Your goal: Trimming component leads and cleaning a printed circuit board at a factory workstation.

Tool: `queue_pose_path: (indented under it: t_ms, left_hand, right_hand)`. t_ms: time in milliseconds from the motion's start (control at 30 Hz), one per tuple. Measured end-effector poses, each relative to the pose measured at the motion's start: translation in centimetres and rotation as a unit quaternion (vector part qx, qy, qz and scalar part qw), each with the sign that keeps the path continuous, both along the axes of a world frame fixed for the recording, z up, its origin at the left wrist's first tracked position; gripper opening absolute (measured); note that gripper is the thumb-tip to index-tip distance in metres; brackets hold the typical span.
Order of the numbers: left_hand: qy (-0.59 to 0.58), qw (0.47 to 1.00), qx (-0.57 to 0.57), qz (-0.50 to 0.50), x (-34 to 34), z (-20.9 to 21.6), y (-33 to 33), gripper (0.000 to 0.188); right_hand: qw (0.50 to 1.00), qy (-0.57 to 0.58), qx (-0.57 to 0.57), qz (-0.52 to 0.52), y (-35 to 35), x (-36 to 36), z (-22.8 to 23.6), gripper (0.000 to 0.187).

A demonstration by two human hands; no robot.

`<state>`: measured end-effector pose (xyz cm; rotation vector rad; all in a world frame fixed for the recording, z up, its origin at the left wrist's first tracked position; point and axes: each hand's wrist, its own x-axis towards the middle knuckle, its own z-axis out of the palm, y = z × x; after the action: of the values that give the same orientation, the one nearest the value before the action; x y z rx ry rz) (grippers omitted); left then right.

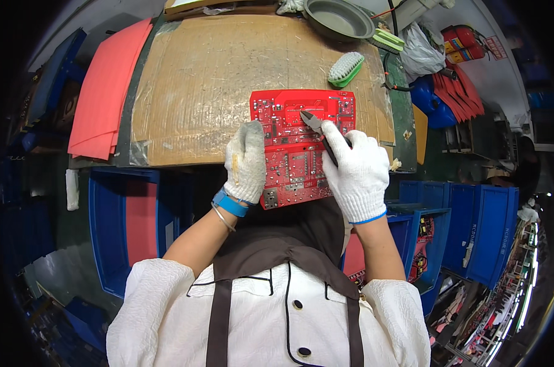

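Potentially, with left hand (pixel 245 164) clamped on circuit board (pixel 298 168) and right hand (pixel 359 170) around cutters (pixel 313 124), slippage could gouge the board.

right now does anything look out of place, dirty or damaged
Yes, mildly: the grey-white knitted glove on the left hand has a yellowish-brown stain and looks dingier than the white knitted glove on the right hand. The brown cardboard sheet also looks scuffed, with crinkled clear film at its near-left corner.
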<state>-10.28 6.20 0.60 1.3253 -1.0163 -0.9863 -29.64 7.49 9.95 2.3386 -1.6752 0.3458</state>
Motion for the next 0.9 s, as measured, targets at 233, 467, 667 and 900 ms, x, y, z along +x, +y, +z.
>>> queue_pose_path:
  t_ms: [233,467,667,900]
  left_hand:
    - [-0.013,1.000,-0.006,-0.001,0.0,0.1,-0.1,0.037]
    - [-0.013,1.000,0.002,-0.005,0.2,-0.2,0.1,0.037]
    - [-0.011,1.000,-0.004,-0.001,0.1,-0.7,0.1,0.037]
    - [-0.011,1.000,0.001,0.005,0.0,-0.4,0.0,0.037]
  right_hand:
    - [0.999,0.027,0.038,0.008,0.1,0.1,1.3,0.054]
    - [0.997,0.021,0.063,-0.027,0.4,0.9,1.8,0.050]
    - [0.998,0.004,0.062,-0.011,0.3,0.9,1.8,0.053]
    - [0.998,-0.002,0.054,-0.034,-0.1,0.6,1.4,0.053]
